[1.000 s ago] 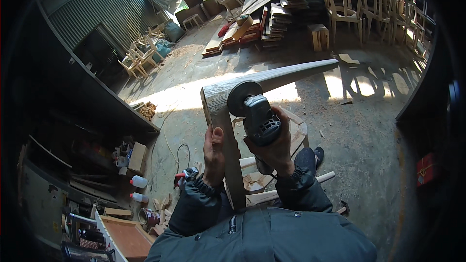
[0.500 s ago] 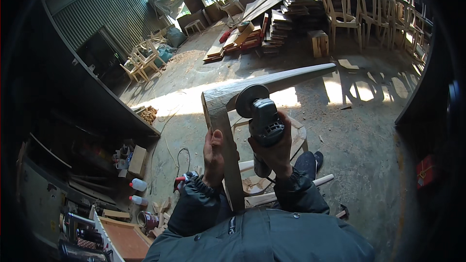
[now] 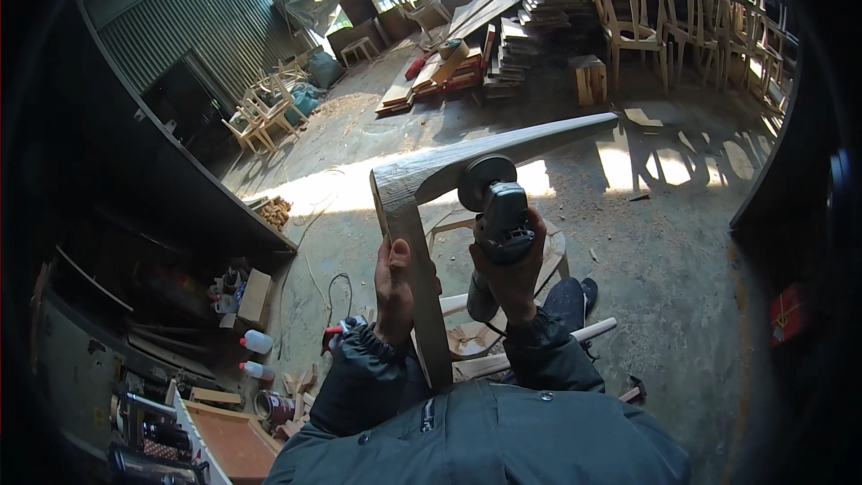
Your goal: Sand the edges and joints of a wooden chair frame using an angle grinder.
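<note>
On my feed: L-shaped wooden piece [image 3: 426,296] held up above the floor [image 3: 673,323], near end by the jacket [image 3: 512,436] front, tapered arm pointing away to the right. What bears its near end, I can't tell. Left hand [image 3: 393,286] closed round the near limb, thumb on the upper face, fingertips past the inner edge. Right hand [image 3: 514,280] wrapped round the angle grinder [image 3: 503,217] body, disc [image 3: 479,182] at the tapered arm's inner edge; touching or just off, can't tell. Pale wooden frame [image 3: 558,254] on the floor below. My judgement: wood stiff, fairly heavy, tips toward the long arm, not fragile, grain looks rough enough to grip. I'd take the near limb, well below the corner, clear of the disc. Grinder likely dense, shaky: full-hand hold.
</note>
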